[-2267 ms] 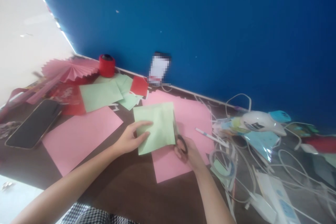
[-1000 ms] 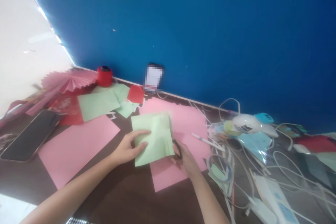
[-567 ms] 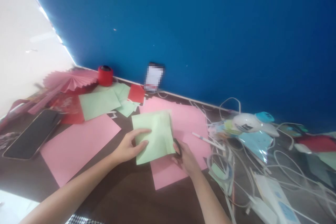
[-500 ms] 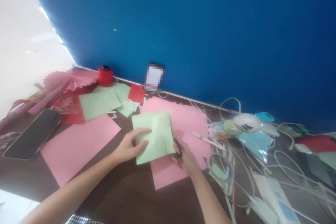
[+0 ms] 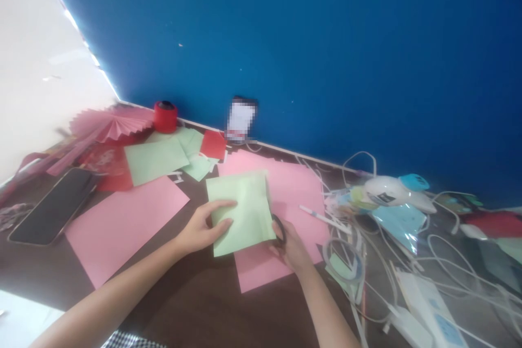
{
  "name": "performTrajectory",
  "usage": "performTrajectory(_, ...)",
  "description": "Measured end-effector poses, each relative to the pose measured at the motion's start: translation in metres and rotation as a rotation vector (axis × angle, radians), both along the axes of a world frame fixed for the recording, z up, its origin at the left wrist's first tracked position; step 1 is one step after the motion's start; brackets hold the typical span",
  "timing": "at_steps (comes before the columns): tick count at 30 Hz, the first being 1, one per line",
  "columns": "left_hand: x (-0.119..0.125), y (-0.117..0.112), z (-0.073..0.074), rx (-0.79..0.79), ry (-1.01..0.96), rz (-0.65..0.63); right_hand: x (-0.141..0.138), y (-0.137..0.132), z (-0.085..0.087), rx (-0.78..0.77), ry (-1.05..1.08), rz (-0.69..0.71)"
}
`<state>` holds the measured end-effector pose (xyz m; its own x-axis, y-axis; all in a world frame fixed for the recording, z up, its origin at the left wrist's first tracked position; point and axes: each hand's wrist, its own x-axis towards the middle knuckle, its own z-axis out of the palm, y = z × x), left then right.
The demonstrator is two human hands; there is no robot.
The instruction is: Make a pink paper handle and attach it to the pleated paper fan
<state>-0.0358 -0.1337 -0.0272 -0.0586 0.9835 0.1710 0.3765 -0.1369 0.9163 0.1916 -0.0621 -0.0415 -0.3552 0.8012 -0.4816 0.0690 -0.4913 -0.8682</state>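
Note:
My left hand [image 5: 200,228] pinches the left edge of a light green sheet of paper [image 5: 244,211], held just above the dark brown table [image 5: 196,299]. My right hand [image 5: 290,244] grips black-handled scissors [image 5: 279,228] at the sheet's right edge; the blades are hidden behind the paper. Under both lies a pink sheet [image 5: 281,212].
A second pink sheet [image 5: 122,225] and a phone [image 5: 51,206] lie at left. Behind them are green papers [image 5: 157,155], a red square [image 5: 214,144], a pink paper fan [image 5: 108,122] and a red spool [image 5: 165,116]. White cables [image 5: 408,266] and a white device [image 5: 393,190] crowd the right. A blue wall [image 5: 305,54] stands behind.
Both hands stay on the green sheet and the scissors in much the same pose. The scissors hand has shifted only slightly along the right edge; the camera has wobbled a little.

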Motion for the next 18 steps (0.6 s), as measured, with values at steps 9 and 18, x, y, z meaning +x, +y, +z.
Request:
performTrajectory(9,0.0003,0.0000,0.0027,-0.008,0.032,0.012,-0.0032,0.0040,0.0057,-0.041,0.045,0.060)
performTrajectory(18,-0.0005,0.0005,0.0025,-0.022,0.029,0.006,-0.0070,-0.0003,0.0106,-0.005,0.038,0.041)
